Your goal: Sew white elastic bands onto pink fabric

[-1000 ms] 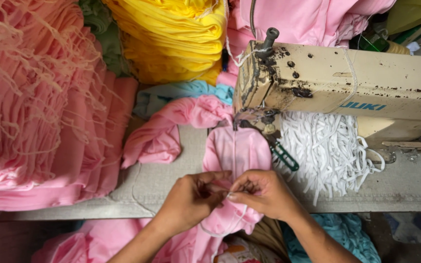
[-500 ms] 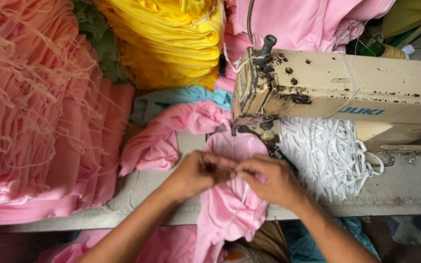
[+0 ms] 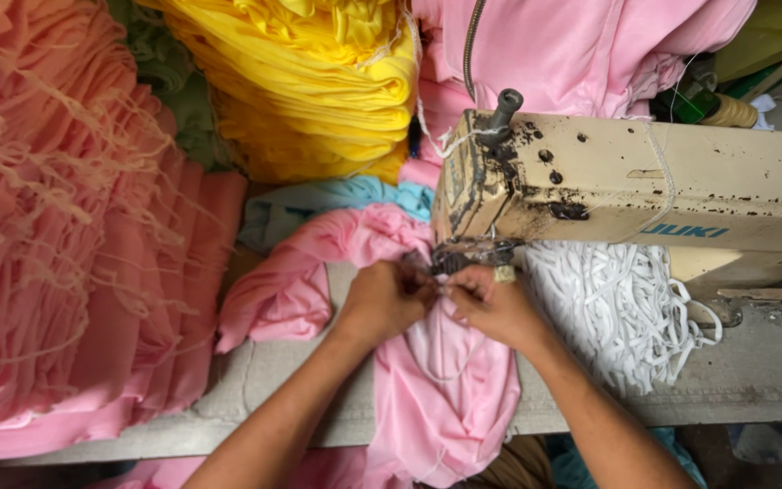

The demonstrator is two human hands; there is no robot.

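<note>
Both hands have moved up to the sewing machine (image 3: 626, 186) head since a second ago. Left hand (image 3: 382, 299) and right hand (image 3: 491, 303) each pinch one pink garment (image 3: 441, 389) under the needle. Step looks like positioning; next needs steady feed. Beside machine: one white cord pile (image 3: 626, 308); beyond: one yellow stack (image 3: 319, 81).

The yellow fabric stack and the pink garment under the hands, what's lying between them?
In the head view, a crumpled light blue cloth lies between the yellow fabric stack and the pink garment.
</note>
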